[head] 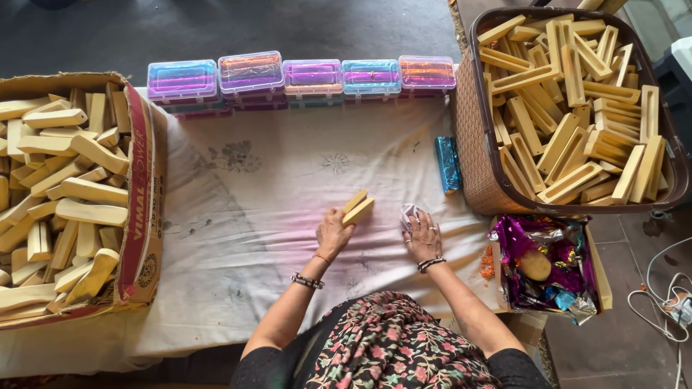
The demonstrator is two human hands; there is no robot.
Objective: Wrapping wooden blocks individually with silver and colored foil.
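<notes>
Your left hand point(333, 232), at centre frame, grips two wooden blocks point(357, 206) pinched together above the white cloth point(274, 187). Your right hand point(424, 234), just right of it, presses flat on a scrap of foil point(409, 213) lying on the cloth, fingers spread, grasping nothing. A blue foil-wrapped bar point(447, 163) lies near the basket point(472, 137) of blocks at upper right. A carton point(140, 194) of blocks fills the left edge. Five coloured plastic cases point(303, 78) line the top. A box of foil wrappers point(548, 259) sits at lower right.

Red-printed cardboard carton point(140, 209) at left
</notes>
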